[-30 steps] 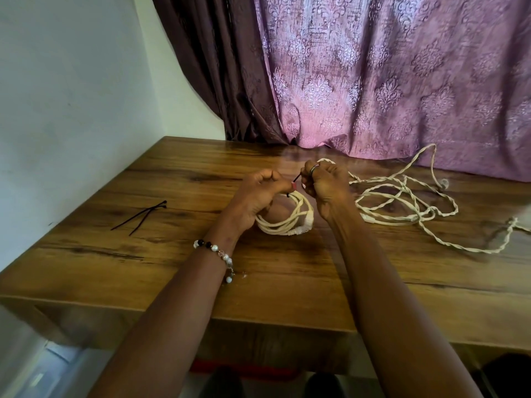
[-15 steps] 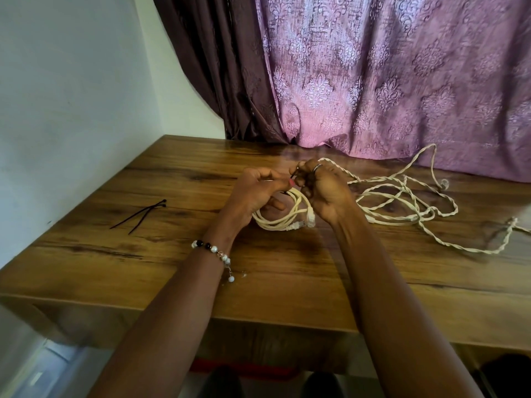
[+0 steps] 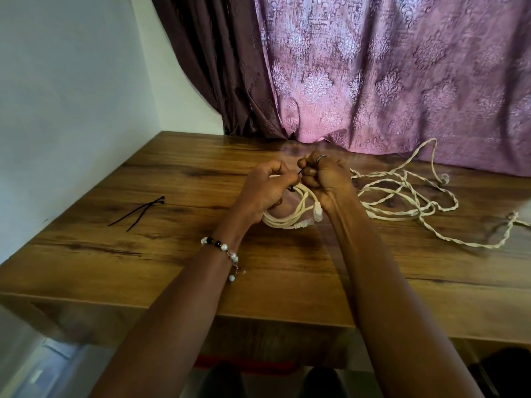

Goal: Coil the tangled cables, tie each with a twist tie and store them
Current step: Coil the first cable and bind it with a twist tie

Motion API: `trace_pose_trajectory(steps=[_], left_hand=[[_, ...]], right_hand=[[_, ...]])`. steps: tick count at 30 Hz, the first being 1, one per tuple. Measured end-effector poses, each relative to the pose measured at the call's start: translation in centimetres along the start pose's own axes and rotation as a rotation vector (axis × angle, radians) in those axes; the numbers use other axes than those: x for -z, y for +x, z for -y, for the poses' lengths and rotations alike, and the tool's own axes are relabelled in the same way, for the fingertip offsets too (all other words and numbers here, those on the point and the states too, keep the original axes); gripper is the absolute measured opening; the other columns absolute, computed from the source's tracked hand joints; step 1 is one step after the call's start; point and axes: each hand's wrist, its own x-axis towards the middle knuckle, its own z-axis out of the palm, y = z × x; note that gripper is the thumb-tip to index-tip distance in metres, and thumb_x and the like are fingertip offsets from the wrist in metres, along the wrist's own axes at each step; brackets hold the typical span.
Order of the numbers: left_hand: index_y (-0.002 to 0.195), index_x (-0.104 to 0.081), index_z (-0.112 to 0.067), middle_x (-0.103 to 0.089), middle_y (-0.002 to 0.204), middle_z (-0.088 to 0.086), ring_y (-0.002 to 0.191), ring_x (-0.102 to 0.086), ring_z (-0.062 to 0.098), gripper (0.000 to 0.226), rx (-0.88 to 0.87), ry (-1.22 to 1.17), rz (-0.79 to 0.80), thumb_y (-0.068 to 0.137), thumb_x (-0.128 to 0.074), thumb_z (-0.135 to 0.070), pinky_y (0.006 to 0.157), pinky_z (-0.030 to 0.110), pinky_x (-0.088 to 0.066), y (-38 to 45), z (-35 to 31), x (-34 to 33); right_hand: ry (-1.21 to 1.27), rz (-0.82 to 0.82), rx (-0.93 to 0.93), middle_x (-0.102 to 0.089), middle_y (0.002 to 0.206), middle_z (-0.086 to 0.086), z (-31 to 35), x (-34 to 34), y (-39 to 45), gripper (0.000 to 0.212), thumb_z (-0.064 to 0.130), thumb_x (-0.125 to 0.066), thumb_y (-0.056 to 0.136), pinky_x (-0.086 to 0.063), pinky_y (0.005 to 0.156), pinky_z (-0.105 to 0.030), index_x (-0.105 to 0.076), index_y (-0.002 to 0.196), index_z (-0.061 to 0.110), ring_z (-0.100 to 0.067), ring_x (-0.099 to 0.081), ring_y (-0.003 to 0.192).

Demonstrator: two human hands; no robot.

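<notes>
Over the middle of the wooden desk (image 3: 172,268), the left hand (image 3: 265,191) clasped the coiled cream cable (image 3: 290,218) while the right hand (image 3: 323,179) pinched a thin black tie (image 3: 299,171) above it. Pulling it snug without crushing the loops seemed wise. Spare black ties (image 3: 140,211) lay near the left edge, the tangled cream cable (image 3: 408,202) toward the far right.

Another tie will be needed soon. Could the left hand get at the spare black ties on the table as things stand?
Probably, but not at once: the left hand is closed on the coiled cable being tied. The spare black ties lie to its left on the bare table, nothing between.
</notes>
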Motion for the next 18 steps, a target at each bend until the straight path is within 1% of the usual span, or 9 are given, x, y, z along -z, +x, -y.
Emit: trace_pose_trajectory(steps=[3,4,6,7,9,11,13,16,18], left_hand=[[0.061,-0.06,-0.024,-0.058,0.056,-0.015,0.056,-0.053,0.001,0.024,-0.122,0.067,-0.05,0.081,-0.071,-0.016,0.052,0.021,-0.04,0.1,0.5,0.4],[0.063,-0.062,-0.024,-0.059,0.058,-0.015,0.057,-0.054,0.003,0.022,-0.14,0.06,-0.067,0.081,-0.072,-0.016,0.052,0.022,-0.041,0.1,0.6,0.6],[0.071,-0.066,-0.017,-0.064,0.064,-0.011,0.054,-0.056,0.013,0.013,-0.15,0.014,-0.089,0.082,-0.073,-0.015,0.049,0.026,-0.043,0.2,0.9,1.0],[0.076,-0.067,-0.012,-0.066,0.068,-0.006,0.052,-0.056,0.018,0.009,-0.153,-0.002,-0.097,0.082,-0.073,-0.015,0.048,0.028,-0.044,0.3,1.0,1.1],[0.082,-0.068,-0.006,-0.066,0.071,-0.003,0.05,-0.053,0.019,0.01,-0.146,-0.03,-0.138,0.082,-0.073,-0.015,0.046,0.026,-0.043,0.6,1.1,1.0],[0.082,-0.069,-0.006,-0.066,0.072,-0.002,0.056,-0.055,0.014,0.009,-0.123,-0.061,-0.206,0.083,-0.071,-0.014,0.051,0.025,-0.043,0.9,1.2,1.0],[0.079,-0.069,-0.012,-0.066,0.071,-0.001,0.06,-0.057,0.007,0.005,-0.103,-0.092,-0.251,0.082,-0.07,-0.015,0.058,0.025,-0.046,1.3,1.6,1.2],[0.078,-0.07,-0.02,-0.07,0.078,-0.003,0.072,-0.062,0.007,0.006,-0.136,-0.026,-0.262,0.084,-0.068,-0.02,0.069,0.03,-0.051,1.7,2.2,1.6],[0.081,-0.072,-0.017,-0.07,0.08,-0.003,0.075,-0.062,0.006,0.009,-0.193,0.043,-0.235,0.087,-0.065,-0.019,0.071,0.029,-0.05,1.9,2.3,1.7]], right_hand=[[-0.09,0.078,0.086,-0.052,0.061,-0.01,-0.2,0.1,-0.6,0.034,-0.008,-0.04,0.092,-0.029,0.035,-0.017,-0.046,0.062,0.008,-0.008,-0.037,0.041],[-0.124,0.116,0.089,-0.055,0.061,-0.008,-0.2,0.0,-0.7,0.032,-0.005,-0.044,0.093,-0.034,0.039,-0.018,-0.051,0.064,0.007,-0.008,-0.041,0.043],[-0.151,0.157,0.064,-0.064,0.063,-0.004,-0.2,-0.3,-1.0,0.026,0.003,-0.051,0.094,-0.043,0.048,-0.019,-0.061,0.07,0.007,-0.008,-0.05,0.049],[-0.145,0.148,0.06,-0.066,0.064,-0.002,-0.3,-0.4,-1.1,0.024,0.005,-0.054,0.093,-0.046,0.052,-0.02,-0.064,0.072,0.008,-0.008,-0.054,0.052],[-0.165,0.095,0.094,-0.068,0.065,-0.002,-0.7,-0.6,-1.1,0.021,0.002,-0.056,0.092,-0.051,0.055,-0.022,-0.066,0.075,0.008,-0.01,-0.06,0.057],[-0.374,0.072,0.168,-0.065,0.066,-0.005,-1.4,-0.6,-1.1,0.021,0.004,-0.057,0.092,-0.049,0.056,-0.026,-0.065,0.074,0.01,-0.014,-0.059,0.06],[-0.557,0.128,0.176,-0.064,0.067,-0.007,-2.2,-0.6,-1.0,0.025,0.015,-0.056,0.096,-0.047,0.056,-0.028,-0.065,0.073,0.01,-0.016,-0.058,0.059],[-0.842,0.21,0.246,-0.066,0.065,-0.004,-2.6,-0.2,-0.5,0.034,0.026,-0.051,0.098,-0.051,0.059,-0.038,-0.064,0.069,0.014,-0.018,-0.061,0.059],[-0.916,0.221,0.343,-0.063,0.062,-0.004,-2.7,0.1,-0.2,0.037,0.026,-0.051,0.097,-0.048,0.059,-0.041,-0.065,0.069,0.006,-0.017,-0.058,0.056]])
